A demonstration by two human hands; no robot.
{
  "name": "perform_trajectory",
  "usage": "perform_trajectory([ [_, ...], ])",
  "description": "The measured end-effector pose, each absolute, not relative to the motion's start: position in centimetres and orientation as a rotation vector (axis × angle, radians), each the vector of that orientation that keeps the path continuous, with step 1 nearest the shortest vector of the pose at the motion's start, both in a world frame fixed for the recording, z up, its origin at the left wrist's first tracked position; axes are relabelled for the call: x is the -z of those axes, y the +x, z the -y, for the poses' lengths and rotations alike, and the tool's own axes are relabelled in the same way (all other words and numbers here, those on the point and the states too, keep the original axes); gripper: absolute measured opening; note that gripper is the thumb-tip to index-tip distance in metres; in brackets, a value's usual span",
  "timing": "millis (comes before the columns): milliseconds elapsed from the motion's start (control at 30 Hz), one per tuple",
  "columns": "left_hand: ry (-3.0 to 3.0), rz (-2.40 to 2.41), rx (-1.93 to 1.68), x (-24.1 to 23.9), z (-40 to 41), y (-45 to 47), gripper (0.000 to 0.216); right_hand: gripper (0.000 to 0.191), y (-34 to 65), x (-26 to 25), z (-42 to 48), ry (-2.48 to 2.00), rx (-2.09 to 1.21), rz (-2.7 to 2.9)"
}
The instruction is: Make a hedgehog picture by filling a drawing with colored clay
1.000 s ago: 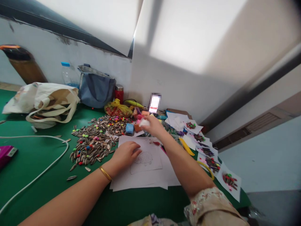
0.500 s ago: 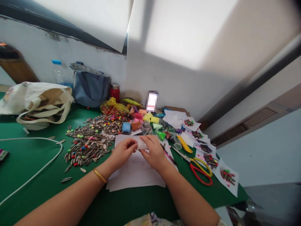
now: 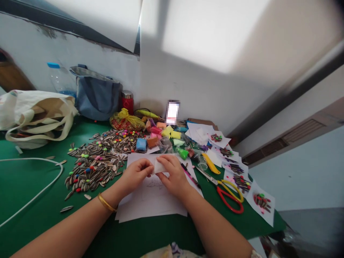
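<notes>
A small white packet (image 3: 159, 167) is pinched between my two hands above the paper. My left hand (image 3: 138, 172), its wrist in a gold bangle (image 3: 106, 202), has thumb and forefinger closed at the packet's left edge. From the right, my right hand (image 3: 173, 173) grips it with the thumb below and the fingers over the top. Under the hands lie white sheets of paper (image 3: 153, 206) with a faint pencil drawing, partly covered by the hands. Pens (image 3: 191, 176) rest on the sheets' right side.
Sunflower seeds with coloured pieces (image 3: 99, 161) are heaped at left. Coloured clay packets (image 3: 141, 144) lie behind the hands. Scissors (image 3: 229, 195), a yellow cutter (image 3: 211, 163) and decorated paper cards (image 3: 260, 202) are at right. Bags (image 3: 98, 96) and a white cable (image 3: 40, 195) are at left.
The white packet has turned between my fingers and shows more of its face. The view has shifted slightly right, so the table things appear further left.
</notes>
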State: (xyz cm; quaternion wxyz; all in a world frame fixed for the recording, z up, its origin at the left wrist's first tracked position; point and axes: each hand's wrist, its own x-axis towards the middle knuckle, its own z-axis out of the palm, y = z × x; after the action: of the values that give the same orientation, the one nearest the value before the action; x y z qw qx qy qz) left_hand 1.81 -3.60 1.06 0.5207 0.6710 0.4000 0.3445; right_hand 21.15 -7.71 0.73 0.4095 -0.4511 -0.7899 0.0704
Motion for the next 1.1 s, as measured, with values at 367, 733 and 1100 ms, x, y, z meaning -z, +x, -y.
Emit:
perform_trajectory([
  [367,1.690,-1.096,-1.039,-1.5,4.7,2.2,0.024,0.031,20.2,-1.4,8.4,-1.157,-0.030,1.871],
  [733,1.707,-0.882,-0.920,-2.2,5.2,2.2,0.025,0.035,19.9,-1.3,8.5,-1.122,-0.207,1.966],
  [1100,2.081,-0.912,-0.947,-1.3,4.9,1.8,0.025,0.022,20.3,-1.6,8.5,-1.156,-0.246,2.117],
])
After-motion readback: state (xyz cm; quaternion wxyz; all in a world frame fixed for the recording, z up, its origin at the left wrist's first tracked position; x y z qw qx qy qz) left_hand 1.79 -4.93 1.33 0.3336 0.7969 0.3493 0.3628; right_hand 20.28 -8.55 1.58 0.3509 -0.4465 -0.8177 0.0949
